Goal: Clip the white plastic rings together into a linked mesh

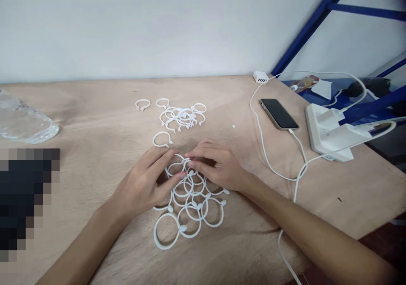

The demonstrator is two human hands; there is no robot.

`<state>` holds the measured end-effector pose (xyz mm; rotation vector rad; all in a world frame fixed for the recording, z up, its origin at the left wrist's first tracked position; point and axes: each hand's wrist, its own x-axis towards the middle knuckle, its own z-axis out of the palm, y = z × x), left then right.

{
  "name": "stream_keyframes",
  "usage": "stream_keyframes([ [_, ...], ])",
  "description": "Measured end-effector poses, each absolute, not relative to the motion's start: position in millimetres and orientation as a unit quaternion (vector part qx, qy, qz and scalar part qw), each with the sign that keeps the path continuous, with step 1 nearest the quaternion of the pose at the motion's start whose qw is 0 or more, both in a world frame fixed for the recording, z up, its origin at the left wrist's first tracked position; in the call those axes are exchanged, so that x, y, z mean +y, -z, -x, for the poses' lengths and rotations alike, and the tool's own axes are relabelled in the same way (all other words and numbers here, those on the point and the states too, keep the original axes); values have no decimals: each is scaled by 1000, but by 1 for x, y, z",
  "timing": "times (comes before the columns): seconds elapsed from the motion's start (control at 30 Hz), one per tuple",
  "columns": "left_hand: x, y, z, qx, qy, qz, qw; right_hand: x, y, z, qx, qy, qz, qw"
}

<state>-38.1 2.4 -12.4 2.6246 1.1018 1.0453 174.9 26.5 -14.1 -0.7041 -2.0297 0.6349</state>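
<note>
A chain of interlinked white plastic snap rings [190, 209] lies on the plywood tabletop [101, 107], directly under my hands. My left hand [146, 183] and my right hand [215, 164] meet at its far end, with their fingertips pinching a white ring [176, 166] from both sides. Behind them sits a tangled pile of similar rings [182, 118]. Three single rings lie apart from it: one [161, 139] close to my left fingers, and two more [142, 104] [162, 103] farther back. My fingers hide part of the rings' joints.
A black smartphone [279, 113] lies on the right, its white charging cable [263, 137] looping nearby. Beyond it are a white power strip [326, 128] and a white charger [260, 77]. Clear plastic [25, 118] lies at the left. A blue metal frame [311, 27] rises behind the table's right corner.
</note>
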Motion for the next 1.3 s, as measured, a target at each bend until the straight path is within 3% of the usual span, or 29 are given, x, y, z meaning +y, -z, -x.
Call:
stream_keyframes([
  [1.17,1,7,39,347,-352,-866,77,26,10,-176,-831,-261,264,414],
  [1.3,6,7,46,443,-374,-809,97,25,7,-176,-826,-267,275,414],
])
